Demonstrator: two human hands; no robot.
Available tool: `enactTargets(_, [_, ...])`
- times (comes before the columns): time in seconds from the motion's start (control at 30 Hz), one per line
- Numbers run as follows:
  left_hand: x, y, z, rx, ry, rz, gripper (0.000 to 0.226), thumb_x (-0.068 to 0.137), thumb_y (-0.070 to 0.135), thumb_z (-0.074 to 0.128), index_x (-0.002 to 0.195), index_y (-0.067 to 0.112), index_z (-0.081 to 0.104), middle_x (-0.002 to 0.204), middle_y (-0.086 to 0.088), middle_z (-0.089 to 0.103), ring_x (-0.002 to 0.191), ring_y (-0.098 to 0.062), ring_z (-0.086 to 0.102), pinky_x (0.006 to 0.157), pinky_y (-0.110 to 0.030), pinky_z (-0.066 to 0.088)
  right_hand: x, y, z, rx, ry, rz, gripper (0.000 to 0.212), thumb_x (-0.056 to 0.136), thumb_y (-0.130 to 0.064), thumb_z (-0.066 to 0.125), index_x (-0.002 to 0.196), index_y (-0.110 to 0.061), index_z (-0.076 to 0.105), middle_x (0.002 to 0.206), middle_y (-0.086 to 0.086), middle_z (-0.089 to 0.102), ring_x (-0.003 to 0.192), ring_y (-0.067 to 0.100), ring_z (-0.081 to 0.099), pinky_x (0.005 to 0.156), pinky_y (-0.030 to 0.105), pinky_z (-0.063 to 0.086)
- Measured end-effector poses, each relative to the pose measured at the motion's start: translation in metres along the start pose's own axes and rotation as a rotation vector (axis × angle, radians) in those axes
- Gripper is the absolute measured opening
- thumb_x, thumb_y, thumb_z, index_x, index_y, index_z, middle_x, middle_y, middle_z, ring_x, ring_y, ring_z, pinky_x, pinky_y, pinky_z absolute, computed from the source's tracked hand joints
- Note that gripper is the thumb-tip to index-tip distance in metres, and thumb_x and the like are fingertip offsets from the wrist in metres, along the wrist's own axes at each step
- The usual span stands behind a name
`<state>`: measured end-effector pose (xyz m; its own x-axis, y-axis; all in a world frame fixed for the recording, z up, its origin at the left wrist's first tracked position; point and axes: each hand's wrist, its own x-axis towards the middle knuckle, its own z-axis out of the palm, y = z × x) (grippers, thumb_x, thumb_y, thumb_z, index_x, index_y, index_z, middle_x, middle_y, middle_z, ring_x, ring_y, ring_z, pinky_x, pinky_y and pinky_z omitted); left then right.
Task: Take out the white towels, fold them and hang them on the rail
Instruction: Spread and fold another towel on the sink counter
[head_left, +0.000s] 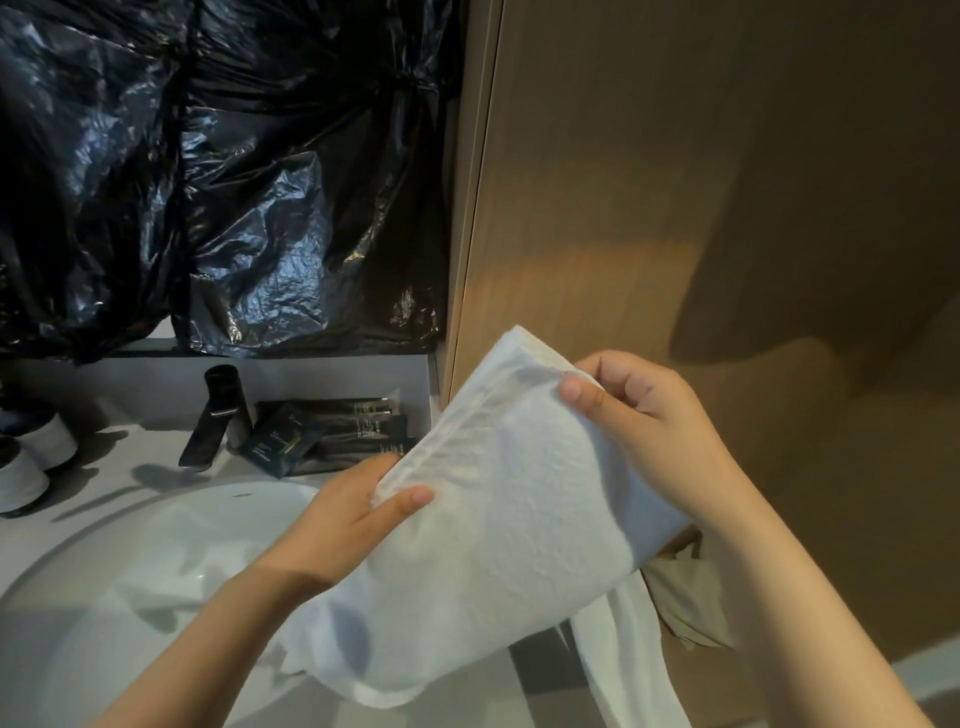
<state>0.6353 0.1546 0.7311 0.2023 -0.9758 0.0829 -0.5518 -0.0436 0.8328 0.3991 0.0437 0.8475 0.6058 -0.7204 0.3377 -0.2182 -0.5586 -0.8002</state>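
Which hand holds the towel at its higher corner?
The right hand, pinching the towel at its top edge; the left hand grips it lower, over the sink.

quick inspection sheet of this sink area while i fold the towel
surface: grey counter with a white basin
job's things: white towel held above the basin, partly folded; rail not in view
clutter: dark packets beside a black faucet; two black-and-white containers at the left edge
grippers: left hand grips the towel's left edge; right hand pinches its upper edge
cables: nothing seen
surroundings: black plastic sheet behind the counter; wooden panel on the right
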Motion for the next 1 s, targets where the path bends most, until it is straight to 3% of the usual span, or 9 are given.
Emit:
enactTargets(0.13, [0.002,0.0,-0.009,0.097,-0.015,0.033,0.051,0.077,0.076,0.051,0.086,0.027,0.059,0.082,0.012,0.064,0.076,-0.005,0.06,0.069,-0.027,0.049,-0.014,0.02,-0.001,0.125,0.029,0.188,0.023,0.089,-0.039,0.059,0.083,-0.018,0.068,0.074,-0.005,0.068,0.069,0.009,0.063,0.064,0.014,0.048])
enactTargets(0.33, [0.024,0.013,-0.007,0.274,-0.2,0.103,0.037,0.074,0.076,0.052,0.087,0.042,0.055,0.089,0.025,0.06,0.081,0.004,0.057,0.06,-0.016,0.04,-0.053,0.079,-0.008,0.183,0.11,0.487,0.048,0.094,-0.038,0.058,0.092,0.01,0.057,0.089,0.033,0.059,0.072,0.04,0.056,0.071,0.041,0.043])
enactTargets(0.47, [0.029,-0.033,0.082,0.353,-0.411,-0.056,0.029,0.088,0.055,0.059,0.106,0.032,0.054,0.111,0.011,0.06,0.102,-0.011,0.055,0.081,-0.025,0.038,-0.107,0.14,0.008,-0.053,0.163,0.705,0.043,0.096,-0.038,0.057,0.073,-0.002,0.052,0.066,0.018,0.051,0.063,0.024,0.049,0.063,0.035,0.038])
enactTargets(0.53, [0.014,-0.061,0.13,0.372,-0.446,-0.098,0.046,0.093,0.042,0.06,0.131,0.02,0.05,0.133,-0.001,0.054,0.124,-0.02,0.049,0.099,-0.024,0.035,-0.138,0.169,0.02,-0.155,0.153,0.796,0.037,0.098,-0.034,0.054,0.069,-0.012,0.047,0.063,0.005,0.048,0.061,0.019,0.047,0.059,0.033,0.034])
enactTargets(0.6, [-0.006,-0.079,0.16,0.45,-0.418,-0.087,0.058,0.092,0.039,0.061,0.142,0.016,0.043,0.142,-0.006,0.05,0.13,-0.019,0.046,0.107,-0.024,0.031,-0.166,0.194,0.029,-0.24,0.16,0.867,0.037,0.1,-0.031,0.053,0.067,-0.016,0.043,0.063,0.0,0.047,0.059,0.015,0.046,0.055,0.025,0.032])
enactTargets(0.73, [-0.022,-0.091,0.17,0.418,-0.216,-0.042,0.049,0.083,0.036,0.074,0.118,0.004,0.062,0.11,-0.014,0.065,0.105,-0.034,0.06,0.091,-0.033,0.042,-0.183,0.221,0.029,-0.306,0.262,0.913,0.037,0.1,-0.033,0.051,0.066,-0.026,0.039,0.064,-0.008,0.046,0.06,0.005,0.043,0.052,0.02,0.028])
enactTargets(0.83, [-0.033,-0.091,0.153,0.398,-0.147,-0.055,0.052,0.081,0.041,0.075,0.12,0.01,0.062,0.115,-0.006,0.063,0.105,-0.027,0.058,0.091,-0.034,0.045,-0.182,0.228,0.027,-0.281,0.362,0.926,0.032,0.101,-0.035,0.048,0.071,-0.025,0.044,0.07,-0.007,0.05,0.066,0.013,0.049,0.053,0.023,0.03])
enactTargets(0.9, [-0.044,-0.089,0.144,0.417,-0.093,-0.001,0.051,0.077,0.035,0.08,0.118,0.009,0.065,0.114,-0.008,0.066,0.103,-0.029,0.061,0.09,-0.036,0.047,-0.18,0.229,0.028,-0.287,0.359,0.948,0.023,0.102,-0.033,0.047,0.086,-0.018,0.055,0.079,-0.002,0.057,0.08,0.024,0.057,0.058,0.029,0.036])
enactTargets(1.0, [-0.062,-0.085,0.137,0.434,0.021,0.004,0.049,0.068,0.023,0.088,0.107,0.0,0.069,0.105,-0.016,0.068,0.096,-0.036,0.064,0.085,-0.04,0.048,-0.175,0.221,0.036,-0.462,0.307,0.917,0.037,0.099,-0.028,0.054,0.128,-0.006,0.052,0.121,0.012,0.059,0.115,0.031,0.055,0.088,0.041,0.049])
